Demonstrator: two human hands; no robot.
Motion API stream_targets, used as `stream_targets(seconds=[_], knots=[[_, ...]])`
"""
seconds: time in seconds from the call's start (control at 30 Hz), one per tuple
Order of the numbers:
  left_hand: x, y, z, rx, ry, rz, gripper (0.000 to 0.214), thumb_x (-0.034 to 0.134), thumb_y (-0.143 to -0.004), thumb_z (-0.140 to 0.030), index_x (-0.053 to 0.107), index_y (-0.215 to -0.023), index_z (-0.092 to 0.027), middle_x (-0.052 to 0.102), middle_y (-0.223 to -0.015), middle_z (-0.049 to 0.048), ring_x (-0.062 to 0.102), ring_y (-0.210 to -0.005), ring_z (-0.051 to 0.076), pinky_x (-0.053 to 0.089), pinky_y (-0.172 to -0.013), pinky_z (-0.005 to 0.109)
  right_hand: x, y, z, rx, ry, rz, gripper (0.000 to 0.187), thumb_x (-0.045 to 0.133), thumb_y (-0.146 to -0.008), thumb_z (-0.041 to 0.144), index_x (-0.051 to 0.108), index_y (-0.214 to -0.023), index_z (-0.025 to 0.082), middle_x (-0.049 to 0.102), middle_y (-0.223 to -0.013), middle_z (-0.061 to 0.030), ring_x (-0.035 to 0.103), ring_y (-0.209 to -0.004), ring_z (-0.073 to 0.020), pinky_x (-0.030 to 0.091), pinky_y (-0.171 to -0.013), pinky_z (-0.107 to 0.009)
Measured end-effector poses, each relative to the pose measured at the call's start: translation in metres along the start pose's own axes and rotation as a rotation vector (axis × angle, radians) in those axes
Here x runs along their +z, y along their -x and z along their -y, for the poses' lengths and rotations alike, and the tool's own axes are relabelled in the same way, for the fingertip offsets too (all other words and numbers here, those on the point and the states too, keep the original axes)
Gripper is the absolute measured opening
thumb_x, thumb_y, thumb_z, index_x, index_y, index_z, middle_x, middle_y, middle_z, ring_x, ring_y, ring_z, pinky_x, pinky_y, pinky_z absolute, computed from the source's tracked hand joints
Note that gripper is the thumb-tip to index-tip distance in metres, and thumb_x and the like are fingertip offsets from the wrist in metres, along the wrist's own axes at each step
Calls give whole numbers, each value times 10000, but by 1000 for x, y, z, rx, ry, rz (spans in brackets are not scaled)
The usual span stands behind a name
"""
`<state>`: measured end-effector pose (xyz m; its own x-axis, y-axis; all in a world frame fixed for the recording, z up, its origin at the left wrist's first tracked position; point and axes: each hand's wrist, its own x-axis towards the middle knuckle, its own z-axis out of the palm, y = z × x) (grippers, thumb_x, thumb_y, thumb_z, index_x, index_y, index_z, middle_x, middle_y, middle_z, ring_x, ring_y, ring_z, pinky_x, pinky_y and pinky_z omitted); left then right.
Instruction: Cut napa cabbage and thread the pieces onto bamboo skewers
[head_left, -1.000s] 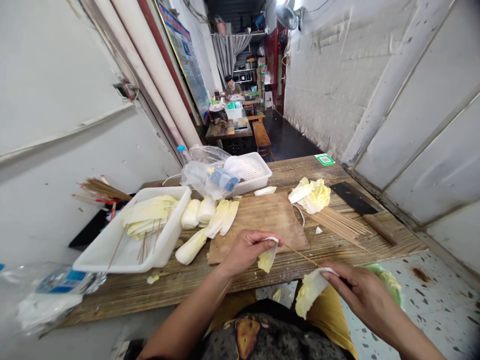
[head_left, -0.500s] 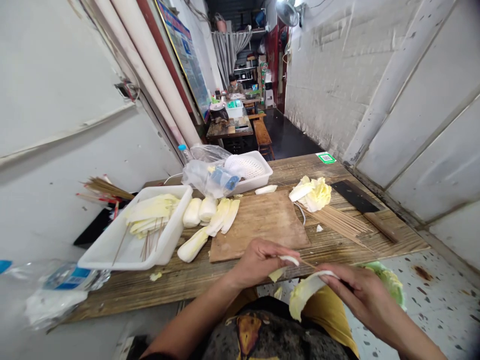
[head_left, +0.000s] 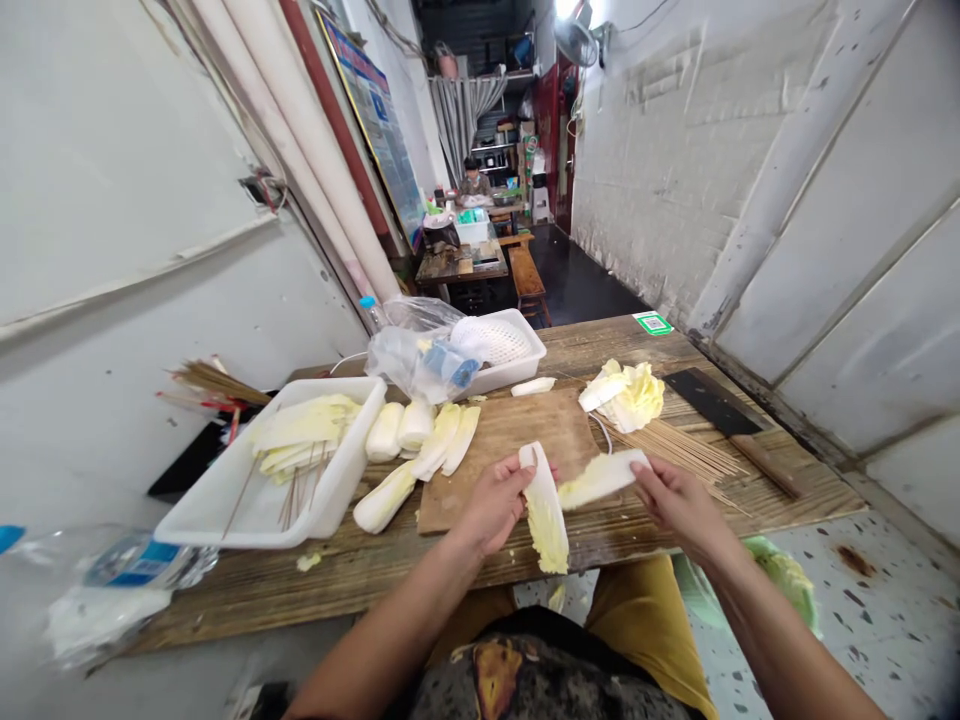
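Note:
Pinched in my left hand is a strip of napa cabbage leaf, white end up, its yellow edge hanging over the near edge of the cutting board. My right hand grips the white end of a second cabbage leaf, whose frilled tip points left toward the first. I cannot make out a skewer in either hand. Loose bamboo skewers lie right of the board, partly under a heap of cabbage leaves. Cut cabbage pieces rest at the board's left side.
On the left stands a white tub with skewered leaves. A cleaver lies at the right. Behind the board are a plastic bag and a white tray. A green bag sits below the table's right edge. Another person sits far back.
Both hands have risen and moved forward over the board's near edge, the left leaf now hanging lengthwise. The right leaf has swung up to point left. The skewer seen between the hands no longer shows.

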<state>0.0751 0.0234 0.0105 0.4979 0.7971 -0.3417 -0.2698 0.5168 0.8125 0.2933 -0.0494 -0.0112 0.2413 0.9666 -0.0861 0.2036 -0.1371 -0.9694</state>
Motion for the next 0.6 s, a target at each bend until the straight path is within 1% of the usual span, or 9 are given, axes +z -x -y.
stream_targets(seconds=[0.07, 0.13, 0.2, 0.27, 0.33, 0.4, 0.47, 0.53, 0.6], knots=[[-5, -2, 2, 8, 5, -24, 327, 749, -649, -265, 651, -927, -123, 699, -952, 107, 655, -855, 179, 501, -730, 239, 14, -29, -8, 30, -46, -27, 327, 445, -919, 446, 578, -943, 148, 577, -708, 31, 507, -503, -69, 439, -475, -219], [-12, -6, 5, 5, -16, -67, 366, 764, -624, -294, 646, -929, -131, 702, -925, 97, 655, -830, 179, 497, -725, 247, 33, -57, -12, 50, -54, -33, 287, 504, -907, 385, 561, -1061, 149, 616, -903, -18, 593, -674, -104, 510, -589, -271], [-21, -11, 9, 27, -99, -107, 380, 751, -629, -345, 648, -933, -141, 708, -873, 79, 654, -788, 181, 490, -714, 256, 53, -81, -13, 61, -20, -28, 301, 532, -896, 354, 547, -1124, 159, 608, -1037, -48, 614, -815, -146, 529, -688, -331], [-30, -16, 9, 75, -301, -103, 349, 697, -675, -392, 665, -931, -157, 712, -820, 60, 646, -739, 182, 476, -686, 261, 68, -97, -13, 72, 59, -25, 313, 538, -893, 343, 539, -1151, 166, 595, -1098, -60, 611, -880, -166, 527, -736, -362], [-38, -22, 6, 152, -596, -72, 288, 636, -723, -400, 692, -901, -182, 719, -828, 45, 635, -750, 192, 459, -691, 267, 73, -103, -15, 81, 173, -24, 316, 540, -892, 338, 536, -1159, 168, 591, -1113, -63, 609, -895, -171, 525, -749, -371], [-44, -29, 0, 243, -885, -34, 257, 577, -764, -391, 711, -856, -193, 722, -867, 35, 624, -785, 203, 443, -720, 275, 62, -99, -18, 81, 316, -27, 316, 546, -888, 334, 538, -1156, 166, 591, -1114, -63, 608, -903, -174, 522, -755, -376], [-49, -40, -5, 299, -1103, 16, 272, 527, -794, -376, 716, -788, -180, 720, -835, 28, 613, -756, 199, 427, -705, 269, 36, -89, -24, 74, 480, -43, 309, 555, -883, 334, 549, -1141, 165, 591, -1118, -62, 603, -924, -180, 515, -776, -389], [-54, -54, -6, 282, -1238, 66, 271, 525, -788, -349, 707, -719, -161, 707, -739, 19, 598, -677, 186, 409, -639, 250, -6, -79, -31, 87, 655, -106, 285, 539, -891, 343, 562, -1125, 181, 591, -1126, -61, 598, -937, -178, 504, -801, -391], [-57, -70, -3, 253, -1292, 81, 210, 570, -749, -317, 707, -719, -160, 702, -717, 9, 595, -658, 179, 401, -611, 238, -55, -73, -40, 117, 822, -206, 294, 525, -898, 353, 556, -1140, 189, 587, -1139, -64, 594, -944, -179, 500, -811, -395]])
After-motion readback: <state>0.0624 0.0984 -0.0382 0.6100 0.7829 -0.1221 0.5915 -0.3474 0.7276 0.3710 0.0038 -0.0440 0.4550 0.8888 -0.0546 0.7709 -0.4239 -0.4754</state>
